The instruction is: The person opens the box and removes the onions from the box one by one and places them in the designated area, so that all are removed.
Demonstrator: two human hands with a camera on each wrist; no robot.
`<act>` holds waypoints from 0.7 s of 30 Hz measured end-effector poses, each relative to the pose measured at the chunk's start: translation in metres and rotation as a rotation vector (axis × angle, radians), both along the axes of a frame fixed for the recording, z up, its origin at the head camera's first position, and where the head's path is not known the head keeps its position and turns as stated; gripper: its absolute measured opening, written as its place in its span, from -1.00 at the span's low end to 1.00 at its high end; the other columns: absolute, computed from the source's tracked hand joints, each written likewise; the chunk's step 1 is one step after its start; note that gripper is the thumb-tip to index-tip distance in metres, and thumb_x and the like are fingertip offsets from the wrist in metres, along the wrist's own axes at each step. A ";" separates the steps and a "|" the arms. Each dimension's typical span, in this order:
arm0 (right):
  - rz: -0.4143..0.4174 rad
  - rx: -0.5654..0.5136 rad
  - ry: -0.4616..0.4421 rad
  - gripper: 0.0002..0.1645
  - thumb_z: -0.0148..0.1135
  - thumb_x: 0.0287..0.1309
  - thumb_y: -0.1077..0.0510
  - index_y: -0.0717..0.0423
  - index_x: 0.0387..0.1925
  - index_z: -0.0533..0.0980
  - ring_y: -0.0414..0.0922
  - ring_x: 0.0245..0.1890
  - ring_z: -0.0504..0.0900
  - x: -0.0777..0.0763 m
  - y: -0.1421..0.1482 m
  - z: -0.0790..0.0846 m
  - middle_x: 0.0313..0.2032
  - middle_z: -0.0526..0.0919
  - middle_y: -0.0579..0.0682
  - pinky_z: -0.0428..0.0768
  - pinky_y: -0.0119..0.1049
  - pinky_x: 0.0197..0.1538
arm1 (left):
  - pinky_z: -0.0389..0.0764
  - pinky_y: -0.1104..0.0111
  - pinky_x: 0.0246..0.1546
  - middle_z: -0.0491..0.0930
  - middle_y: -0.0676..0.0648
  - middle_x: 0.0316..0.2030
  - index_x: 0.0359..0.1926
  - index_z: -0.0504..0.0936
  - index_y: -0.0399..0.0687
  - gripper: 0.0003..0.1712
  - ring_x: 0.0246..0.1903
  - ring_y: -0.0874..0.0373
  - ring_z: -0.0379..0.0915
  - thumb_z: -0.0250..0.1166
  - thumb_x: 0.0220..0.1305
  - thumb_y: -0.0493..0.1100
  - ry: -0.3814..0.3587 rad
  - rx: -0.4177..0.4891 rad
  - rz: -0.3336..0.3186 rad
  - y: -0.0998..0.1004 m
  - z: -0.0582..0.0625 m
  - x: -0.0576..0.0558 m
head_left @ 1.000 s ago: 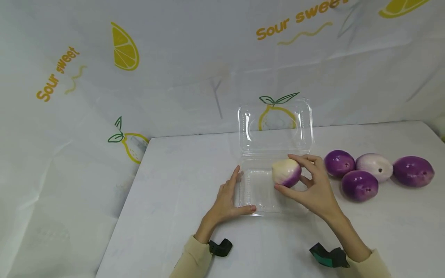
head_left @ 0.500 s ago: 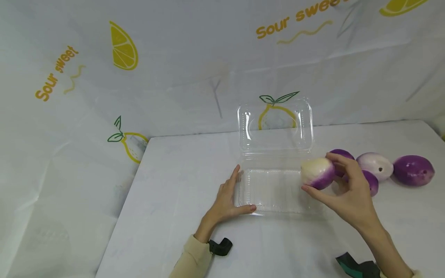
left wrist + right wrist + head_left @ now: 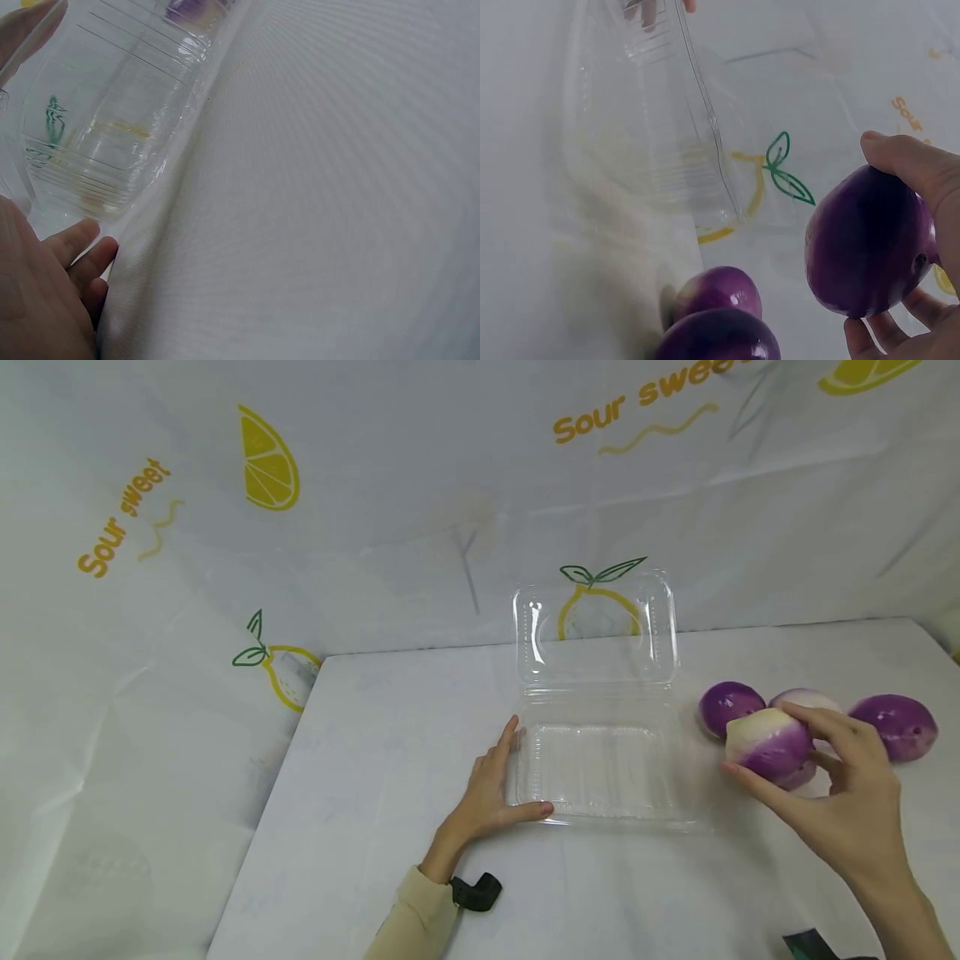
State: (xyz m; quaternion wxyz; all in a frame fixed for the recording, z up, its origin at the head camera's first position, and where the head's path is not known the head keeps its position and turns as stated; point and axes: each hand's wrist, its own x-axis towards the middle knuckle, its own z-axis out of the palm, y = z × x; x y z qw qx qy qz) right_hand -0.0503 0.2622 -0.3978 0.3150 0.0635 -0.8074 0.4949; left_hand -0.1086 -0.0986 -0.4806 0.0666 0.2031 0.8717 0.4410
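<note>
My right hand (image 3: 847, 793) pinches a purple-and-cream egg-shaped vegetable (image 3: 768, 743) between thumb and fingers. In the right wrist view, the dark purple side of this vegetable (image 3: 866, 247) faces the camera. It overlaps one purple piece behind it in the head view. A clear plastic clamshell box (image 3: 592, 818) lies on the table with its lid (image 3: 596, 672) raised at the back. My left hand (image 3: 483, 797) rests on the box's left front corner, fingers extended along the side and thumb on the front rim. The box holds nothing.
Around the held vegetable lie a purple one (image 3: 729, 706), a pale one (image 3: 806, 697) partly hidden, and another purple one (image 3: 896, 727) farther right. A white sheet printed with lemons (image 3: 375, 543) hangs behind the white table (image 3: 375, 777).
My right hand has carried the purple-and-cream vegetable rightward, from over the box to over the other vegetables. My left hand and the box have stayed in place.
</note>
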 end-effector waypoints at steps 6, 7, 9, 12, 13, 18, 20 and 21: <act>-0.145 -0.040 -0.094 0.06 0.54 -0.70 0.72 0.40 0.14 0.58 -0.43 0.02 0.49 0.009 0.012 0.001 0.08 0.48 -0.39 0.47 -0.82 -0.01 | 0.18 -0.16 0.43 0.22 -0.13 0.56 0.66 -0.21 0.15 0.43 0.49 -0.11 0.21 0.49 -0.09 0.19 -0.005 -0.002 0.001 0.001 0.002 0.000; -0.176 -0.046 -0.127 0.07 0.53 -0.68 0.72 0.35 0.16 0.59 -0.43 0.00 0.49 0.011 0.013 0.001 0.07 0.48 -0.39 0.47 -0.83 -0.02 | 0.18 -0.17 0.44 0.22 -0.14 0.56 0.66 -0.21 0.15 0.43 0.49 -0.12 0.20 0.49 -0.09 0.19 -0.006 -0.001 -0.001 0.001 0.002 0.000; -0.210 -0.041 -0.163 0.09 0.53 -0.65 0.72 0.29 0.19 0.58 -0.43 0.02 0.46 0.013 0.018 0.002 0.09 0.45 -0.38 0.45 -0.85 -0.03 | 0.17 -0.18 0.44 0.23 -0.15 0.55 0.66 -0.20 0.15 0.43 0.48 -0.12 0.21 0.48 -0.10 0.19 -0.008 0.002 -0.005 0.001 0.003 0.000; -0.252 -0.037 -0.189 0.13 0.55 -0.56 0.68 0.13 0.26 0.56 -0.46 0.07 0.41 0.014 0.025 0.000 0.12 0.41 -0.43 0.42 -0.87 -0.03 | 0.17 -0.18 0.44 0.23 -0.16 0.55 0.66 -0.21 0.15 0.43 0.48 -0.13 0.21 0.48 -0.09 0.19 -0.005 0.003 -0.013 0.001 0.003 0.001; -0.260 -0.029 -0.182 0.15 0.54 -0.56 0.67 0.12 0.28 0.54 -0.46 0.08 0.40 0.014 0.028 -0.002 0.12 0.41 -0.45 0.42 -0.85 0.00 | 0.17 -0.18 0.44 0.23 -0.16 0.55 0.66 -0.21 0.15 0.42 0.48 -0.13 0.21 0.48 -0.09 0.19 -0.004 0.002 -0.014 0.000 0.003 0.001; -0.344 -0.016 -0.181 0.12 0.56 -0.33 0.55 -0.08 0.37 0.45 -0.53 0.11 0.35 0.015 0.037 -0.009 0.14 0.39 -0.58 0.40 -0.72 0.21 | 0.17 -0.20 0.43 0.23 -0.17 0.55 0.66 -0.20 0.14 0.43 0.48 -0.15 0.22 0.48 -0.10 0.18 0.004 0.005 -0.009 0.000 0.001 0.000; -0.371 -0.012 -0.166 0.06 0.58 -0.23 0.46 -0.10 0.38 0.44 -0.54 0.15 0.35 0.015 0.041 -0.012 0.18 0.37 -0.59 0.40 -0.70 0.23 | 0.17 -0.20 0.43 0.23 -0.17 0.55 0.66 -0.20 0.13 0.43 0.48 -0.14 0.22 0.48 -0.10 0.18 0.003 0.005 -0.006 -0.001 0.001 0.000; -0.379 -0.010 -0.156 0.00 0.62 -0.13 0.32 -0.12 0.39 0.42 -0.54 0.17 0.34 0.016 0.043 -0.014 0.19 0.35 -0.60 0.39 -0.71 0.22 | 0.17 -0.19 0.44 0.23 -0.16 0.55 0.66 -0.21 0.13 0.43 0.48 -0.14 0.21 0.48 -0.10 0.18 0.001 0.002 -0.005 -0.001 0.001 0.000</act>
